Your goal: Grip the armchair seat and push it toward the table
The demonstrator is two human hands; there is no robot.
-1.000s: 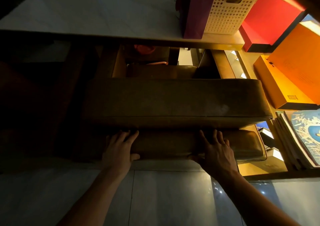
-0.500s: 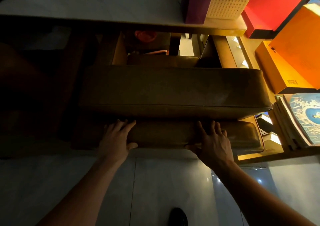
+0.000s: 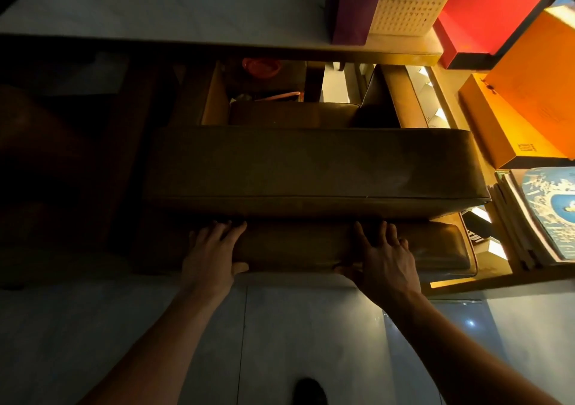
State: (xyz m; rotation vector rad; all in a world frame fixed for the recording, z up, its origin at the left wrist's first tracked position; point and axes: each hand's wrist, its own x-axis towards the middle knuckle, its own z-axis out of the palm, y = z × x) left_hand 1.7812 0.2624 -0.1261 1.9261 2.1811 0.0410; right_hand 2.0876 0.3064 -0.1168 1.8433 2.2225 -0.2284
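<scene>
Tiled grey floor (image 3: 295,327) nearest. Left hand (image 3: 211,255) and right hand (image 3: 384,263) both grasp the lower brown leather cushion (image 3: 298,246), fingers over its top, thumbs beneath. Larger brown leather cushion (image 3: 311,168) lies stacked above; white marble tabletop (image 3: 155,3) beyond.

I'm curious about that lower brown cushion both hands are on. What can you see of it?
The lower cushion is a long, flat brown pad with a smooth, leather-like cover, rounded corners and a faint sheen at its right end. It lies level, low down near the pale tiled floor, under a thicker brown cushion that overhangs it. The left hand and right hand each lie on its front, fingers spread over the top, thumbs under the front edge.
</scene>
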